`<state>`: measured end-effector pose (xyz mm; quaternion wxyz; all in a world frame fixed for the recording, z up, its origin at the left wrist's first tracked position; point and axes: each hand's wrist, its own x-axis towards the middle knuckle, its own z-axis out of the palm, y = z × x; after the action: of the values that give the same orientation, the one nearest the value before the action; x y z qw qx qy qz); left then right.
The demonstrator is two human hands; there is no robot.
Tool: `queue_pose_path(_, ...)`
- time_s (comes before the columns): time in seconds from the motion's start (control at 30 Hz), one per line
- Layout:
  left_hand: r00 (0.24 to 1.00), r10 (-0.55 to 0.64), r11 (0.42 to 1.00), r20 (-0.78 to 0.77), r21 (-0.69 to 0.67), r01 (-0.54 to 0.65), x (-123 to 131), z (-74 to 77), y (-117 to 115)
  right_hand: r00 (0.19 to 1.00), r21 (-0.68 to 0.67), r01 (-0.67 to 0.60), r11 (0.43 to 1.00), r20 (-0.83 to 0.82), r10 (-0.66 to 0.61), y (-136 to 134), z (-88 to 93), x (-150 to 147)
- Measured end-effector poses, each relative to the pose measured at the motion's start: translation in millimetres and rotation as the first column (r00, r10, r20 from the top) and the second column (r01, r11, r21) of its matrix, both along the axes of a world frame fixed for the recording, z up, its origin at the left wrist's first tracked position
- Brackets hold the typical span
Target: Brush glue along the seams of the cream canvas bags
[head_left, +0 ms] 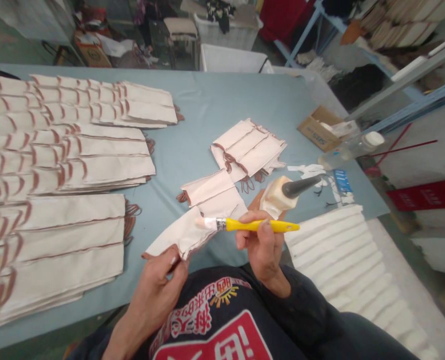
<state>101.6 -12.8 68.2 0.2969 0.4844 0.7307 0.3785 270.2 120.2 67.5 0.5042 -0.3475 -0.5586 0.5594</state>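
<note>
My right hand (263,245) is closed around the yellow handle of a paintbrush (260,226). The brush's white-coated bristles lie over a cream fabric piece (177,234) with brown edging; whether they touch it I cannot tell. With thumb and fingers my left hand (162,280) pinches the near edge of that piece. Beyond it lies more of the cream cloth (217,192), marked with dark seam lines. Just past my right hand stands a squat, whitish bottle (280,195) with a black neck, tilted in view.
Overlapping rows of cream fabric pieces (113,165) cover the left of the blue-grey table (192,110). A small pile (248,145) lies at centre. To the right are a cardboard box (320,127), a clear jar (352,150) and layered white strips (342,255).
</note>
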Motion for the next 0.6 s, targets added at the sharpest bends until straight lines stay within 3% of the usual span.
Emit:
queue_pose_path(0.13,0.993,-0.097,0.991,-0.067,0.087,0.102,-2,2.9,3,0.999,-0.012,-0.045,0.999,0.023,0.046,-5,19.0,-1)
queue_pose_path(0.37,0.962,-0.108,0.942,-0.252,0.282,0.180,-1,-2.3,4,0.999,-0.068,0.000,0.998,0.046,0.003,-22,34.2,-7)
queue_pose_path(0.5,0.965,-0.112,0.955,-0.238,0.244,0.171,-12,-8.0,-2,0.994,-0.249,0.106,0.963,0.044,-0.098,-18,12.5,-1)
queue_pose_path(0.6,0.968,-0.150,0.971,-0.202,0.153,0.182,-23,-26.6,-10,0.952,-0.399,0.306,0.864,0.104,-0.289,3,-23.6,23)
